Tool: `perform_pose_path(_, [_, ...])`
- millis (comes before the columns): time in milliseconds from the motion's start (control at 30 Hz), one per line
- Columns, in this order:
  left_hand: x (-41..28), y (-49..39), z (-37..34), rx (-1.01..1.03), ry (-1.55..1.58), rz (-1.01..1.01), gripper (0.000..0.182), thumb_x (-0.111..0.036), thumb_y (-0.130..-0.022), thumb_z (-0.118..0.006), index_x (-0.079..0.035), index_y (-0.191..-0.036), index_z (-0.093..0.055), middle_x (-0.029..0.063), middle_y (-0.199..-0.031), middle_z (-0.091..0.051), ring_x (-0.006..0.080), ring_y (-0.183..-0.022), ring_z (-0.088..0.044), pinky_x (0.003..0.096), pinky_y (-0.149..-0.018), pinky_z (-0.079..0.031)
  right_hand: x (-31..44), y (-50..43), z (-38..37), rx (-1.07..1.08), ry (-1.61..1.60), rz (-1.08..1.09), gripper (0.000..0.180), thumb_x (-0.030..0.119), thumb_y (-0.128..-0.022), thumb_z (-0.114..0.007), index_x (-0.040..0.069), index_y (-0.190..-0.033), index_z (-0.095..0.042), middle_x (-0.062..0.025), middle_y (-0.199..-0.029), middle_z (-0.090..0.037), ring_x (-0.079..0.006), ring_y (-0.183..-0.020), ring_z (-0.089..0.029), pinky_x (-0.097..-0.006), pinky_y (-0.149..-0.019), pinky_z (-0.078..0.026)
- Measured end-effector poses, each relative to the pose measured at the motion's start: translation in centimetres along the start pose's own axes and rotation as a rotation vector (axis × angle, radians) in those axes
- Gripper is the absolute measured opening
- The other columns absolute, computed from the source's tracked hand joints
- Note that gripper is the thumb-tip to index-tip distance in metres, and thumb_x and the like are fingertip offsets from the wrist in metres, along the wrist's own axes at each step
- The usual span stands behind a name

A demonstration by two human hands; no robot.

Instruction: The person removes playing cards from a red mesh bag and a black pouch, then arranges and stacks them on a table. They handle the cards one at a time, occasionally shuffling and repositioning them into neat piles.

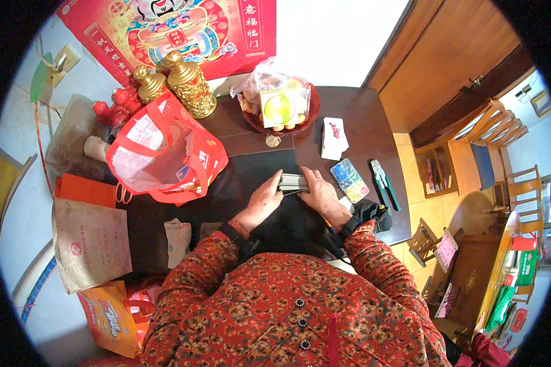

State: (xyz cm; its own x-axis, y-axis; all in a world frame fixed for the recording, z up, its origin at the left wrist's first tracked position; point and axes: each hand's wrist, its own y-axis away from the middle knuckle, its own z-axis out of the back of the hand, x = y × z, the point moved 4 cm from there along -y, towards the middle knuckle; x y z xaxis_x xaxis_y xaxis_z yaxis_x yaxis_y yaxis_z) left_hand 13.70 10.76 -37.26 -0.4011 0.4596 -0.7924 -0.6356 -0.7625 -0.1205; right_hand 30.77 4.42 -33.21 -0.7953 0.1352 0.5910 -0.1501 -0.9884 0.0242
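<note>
Between my left hand (267,198) and my right hand (320,191) is a thick stack of cards (293,182), its pale layered edges facing me. The fingers of each hand press one end of the stack. It is held over a black mat (266,167) on the dark wooden table (362,110). Beyond my right hand lies a loose pile of playing cards (334,140), the top one bearing a red figure. Closer to that hand is a clear compartment box (350,180) of small blue and yellow pieces.
Green-handled pliers (384,186) lie near the table's right edge, by a black cloth item (372,214). At the back stands a red bowl (314,108) of bagged food. A red shopping bag (165,156) and gold bottles (190,85) stand left. Wooden chairs (523,183) are farther right.
</note>
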Motion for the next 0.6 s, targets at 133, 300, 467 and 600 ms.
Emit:
perform_pose_path(133, [0.0, 0.0, 0.0, 0.091, -0.162, 0.172, 0.065, -0.01, -0.083, -0.054, -0.006, -0.144, -0.034, 0.0229, -0.125, -0.055, 0.0393, -0.107, -0.056, 0.0468, -0.09, -0.047, -0.1, 0.0, -0.1, -0.012, -0.008, -0.004, 0.06, 0.016, -0.073, -0.073, 0.01, -0.128, -0.049, -0.0176, -0.114, -0.056, -0.0403, -0.1, -0.06, -0.0466, -0.084, -0.05])
perform_pose_path(300, [-1.3, 0.5, 1.1, -0.02, -0.389, -0.057, 0.07, -0.005, -0.075, -0.058, 0.002, -0.14, -0.035, 0.0196, -0.137, -0.048, 0.0363, -0.121, -0.048, 0.0457, -0.099, -0.041, -0.5, 0.2, -0.1, -0.029, -0.03, 0.018, 0.057, 0.016, -0.074, -0.072, 0.01, -0.126, -0.05, -0.0171, -0.112, -0.055, -0.0405, -0.099, -0.06, -0.0462, -0.083, -0.05])
perform_pose_path(467, [-1.9, 1.0, -0.3, 0.041, -0.466, -0.025, 0.073, -0.007, -0.074, -0.059, 0.002, -0.141, -0.033, 0.0186, -0.143, -0.043, 0.034, -0.135, -0.037, 0.0476, -0.104, -0.034, -0.5, 0.3, -0.5, -0.018, -0.016, 0.044, 0.052, 0.015, -0.074, -0.071, 0.01, -0.123, -0.053, -0.016, -0.108, -0.057, -0.0408, -0.097, -0.06, -0.0462, -0.082, -0.05])
perform_pose_path(600, [-1.0, 0.6, 0.4, 0.05, -0.366, 0.027, 0.072, -0.008, -0.074, -0.06, 0.003, -0.14, -0.035, 0.0205, -0.141, -0.044, 0.0361, -0.133, -0.038, 0.0452, -0.107, -0.034, -0.7, -0.1, -0.2, 0.01, -0.07, 0.03, 0.046, 0.019, -0.077, -0.073, 0.007, -0.118, -0.055, -0.0167, -0.099, -0.061, -0.0379, -0.091, -0.062, -0.0428, -0.078, -0.051])
